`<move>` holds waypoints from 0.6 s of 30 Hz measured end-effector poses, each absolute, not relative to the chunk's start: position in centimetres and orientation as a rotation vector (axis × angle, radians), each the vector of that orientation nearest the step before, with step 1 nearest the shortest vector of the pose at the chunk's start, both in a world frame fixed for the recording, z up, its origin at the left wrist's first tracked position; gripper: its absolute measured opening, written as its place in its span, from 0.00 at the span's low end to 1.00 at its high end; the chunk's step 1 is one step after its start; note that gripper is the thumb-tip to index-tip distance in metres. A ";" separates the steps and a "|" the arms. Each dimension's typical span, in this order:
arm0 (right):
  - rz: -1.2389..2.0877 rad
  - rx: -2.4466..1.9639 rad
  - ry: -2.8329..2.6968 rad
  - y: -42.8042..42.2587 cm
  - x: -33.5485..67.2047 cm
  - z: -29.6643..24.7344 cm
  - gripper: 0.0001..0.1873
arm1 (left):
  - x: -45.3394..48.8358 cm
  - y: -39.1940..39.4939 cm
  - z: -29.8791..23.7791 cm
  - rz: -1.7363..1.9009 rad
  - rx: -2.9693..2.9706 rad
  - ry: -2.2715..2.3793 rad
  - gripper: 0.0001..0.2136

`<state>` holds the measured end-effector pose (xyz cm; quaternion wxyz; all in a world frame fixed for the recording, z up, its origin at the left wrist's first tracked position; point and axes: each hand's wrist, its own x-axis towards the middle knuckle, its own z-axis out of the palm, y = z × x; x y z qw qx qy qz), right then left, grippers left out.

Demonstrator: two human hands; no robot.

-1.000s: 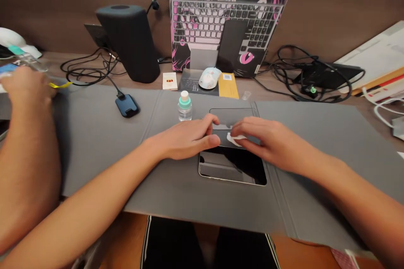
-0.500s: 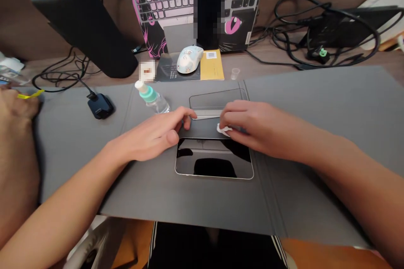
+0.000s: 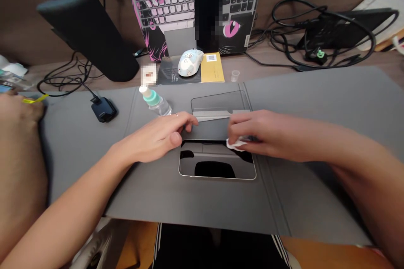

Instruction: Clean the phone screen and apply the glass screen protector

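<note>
A phone point(image 3: 217, 164) with a dark glossy screen lies flat on a grey mat point(image 3: 315, 105). My left hand point(image 3: 160, 136) rests on its far left corner, fingers curled against the edge, holding it steady. My right hand point(image 3: 255, 132) pinches a small white wipe point(image 3: 235, 144) and presses it on the upper right of the screen. A small clear bottle point(image 3: 154, 101) with a teal cap stands tilted just behind my left hand. A thin clear sheet point(image 3: 217, 103) lies on the mat beyond the phone.
Behind the mat stand a pink-decorated laptop point(image 3: 189, 4), a white mouse point(image 3: 190, 61), a yellow box point(image 3: 212, 67) and a dark cylinder speaker point(image 3: 91, 33). A black puck on a cable point(image 3: 103, 109) lies left. Cables point(image 3: 315, 29) tangle at the right. Another person's arm point(image 3: 19, 164) rests at the far left.
My right hand slid the white wipe down and slightly right across the screen. The view dipped and closed in on the desk. My left hand kept its place on the phone's corner.
</note>
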<state>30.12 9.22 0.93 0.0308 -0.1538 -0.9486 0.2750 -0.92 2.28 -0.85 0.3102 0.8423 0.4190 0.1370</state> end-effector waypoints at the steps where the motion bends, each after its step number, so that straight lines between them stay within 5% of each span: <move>1: 0.844 -0.504 -2.899 9.4 30.5 1.1 0.09 | -0.9 2.3 -0.9 0.360 2.229 1.105 0.48; 13: 0.830 -0.527 -2.596 7.4 27.8 0.8 0.09 | -1.3 2.3 -0.5 0.422 2.254 1.138 0.40; 18: 1.343 -0.608 -2.289 6.9 27.3 1.0 0.06 | 0.2 1.5 -0.2 0.549 2.322 1.190 0.30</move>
